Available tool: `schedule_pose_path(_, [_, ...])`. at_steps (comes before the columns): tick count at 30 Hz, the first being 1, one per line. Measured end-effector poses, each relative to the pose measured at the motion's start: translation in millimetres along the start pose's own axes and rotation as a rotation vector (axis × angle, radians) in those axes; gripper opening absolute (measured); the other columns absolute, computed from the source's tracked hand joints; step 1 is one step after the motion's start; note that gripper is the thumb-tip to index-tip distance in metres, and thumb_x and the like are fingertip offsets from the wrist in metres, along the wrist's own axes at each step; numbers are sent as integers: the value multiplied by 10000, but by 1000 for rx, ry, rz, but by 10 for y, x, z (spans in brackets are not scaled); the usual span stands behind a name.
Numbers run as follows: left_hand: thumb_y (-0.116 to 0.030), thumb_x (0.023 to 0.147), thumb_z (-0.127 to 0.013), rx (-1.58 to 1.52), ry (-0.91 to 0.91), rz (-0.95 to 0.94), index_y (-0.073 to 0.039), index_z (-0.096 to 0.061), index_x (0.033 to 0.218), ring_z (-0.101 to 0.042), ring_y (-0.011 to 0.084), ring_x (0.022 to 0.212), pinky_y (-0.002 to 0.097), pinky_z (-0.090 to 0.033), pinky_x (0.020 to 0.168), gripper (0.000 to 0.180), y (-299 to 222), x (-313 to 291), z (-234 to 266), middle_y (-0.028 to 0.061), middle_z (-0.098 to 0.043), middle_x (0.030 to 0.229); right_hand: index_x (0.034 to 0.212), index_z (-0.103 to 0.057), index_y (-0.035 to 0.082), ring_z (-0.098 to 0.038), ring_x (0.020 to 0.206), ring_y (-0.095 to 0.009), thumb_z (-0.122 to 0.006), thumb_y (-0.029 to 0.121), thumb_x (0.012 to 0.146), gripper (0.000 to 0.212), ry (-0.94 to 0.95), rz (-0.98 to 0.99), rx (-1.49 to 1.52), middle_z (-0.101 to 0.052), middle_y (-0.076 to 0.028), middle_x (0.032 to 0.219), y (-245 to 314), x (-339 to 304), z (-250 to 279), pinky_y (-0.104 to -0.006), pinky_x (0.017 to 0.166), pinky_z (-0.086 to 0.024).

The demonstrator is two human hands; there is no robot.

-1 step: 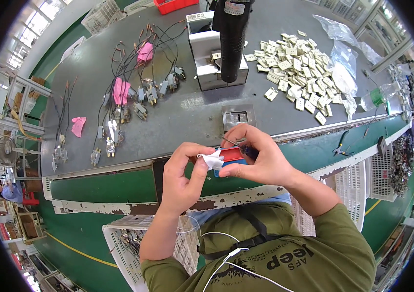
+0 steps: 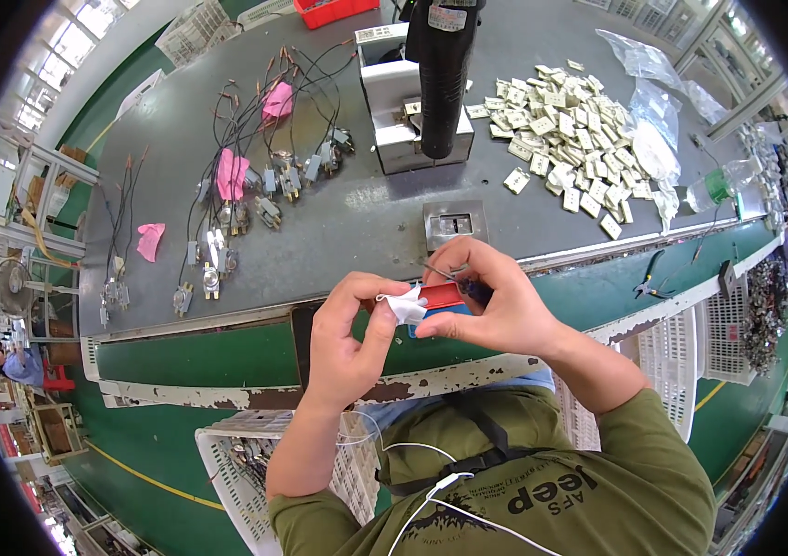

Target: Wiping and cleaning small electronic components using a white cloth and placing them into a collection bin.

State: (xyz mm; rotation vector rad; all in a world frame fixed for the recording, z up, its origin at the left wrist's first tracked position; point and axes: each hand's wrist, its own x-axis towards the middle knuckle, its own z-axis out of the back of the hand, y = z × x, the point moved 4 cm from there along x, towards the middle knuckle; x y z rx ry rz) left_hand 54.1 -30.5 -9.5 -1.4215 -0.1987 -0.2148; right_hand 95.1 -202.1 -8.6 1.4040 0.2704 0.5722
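My left hand is closed, thumb and finger pinching a crumpled white piece of cloth or paper. Facing it, my right hand curls its fingers and thumb round a small dark piece. A thin grey metal strip or rod sticks out by that hand's fingertips; whether it belongs to the dark piece I cannot tell. Between and beneath the hands shows a red tray-like thing with a blue edge below it, partly covered by the fingers and the white piece.
Beyond my hands a square metal fixture sits on the grey table, before a machine. Wired plug parts and pink scraps lie left. Cream-coloured pieces are heaped right, near pliers and a bottle.
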Motion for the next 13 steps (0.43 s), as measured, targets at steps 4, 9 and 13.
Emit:
schedule_pose_path(4, [-50, 882, -545, -12, -45, 39, -13, -617, 984, -565, 127, 743, 252, -443, 682, 131, 1, -5, 5, 65, -624, 877, 925, -552, 25, -583, 792, -122, -816, 132, 708, 358, -3, 95, -163, -585, -74, 928, 132, -3, -27, -255, 625, -456])
schedule_pose_path(9, [-81, 896, -566, -22, -20, 47, -16, -621, 987, -570, 122, 746, 248, -448, 691, 125, 14, 4, 4, 56, -625, 871, 868, -604, 4, -552, 696, -99, -717, 40, 762, 159, -119, 200, -274, -608, -77, 862, 148, 44, -68, -229, 606, -429])
schedule_pose_path(13, [-139, 909, -591, -273, 85, 6, -47, -609, 1030, -517, 189, 1005, 295, -391, 903, 153, 122, -5, 90, 102, -557, 1167, 888, -611, 13, -558, 697, -100, -671, 69, 828, 101, 11, -34, 119, -620, -72, 905, 87, 27, -2, -203, 614, -418])
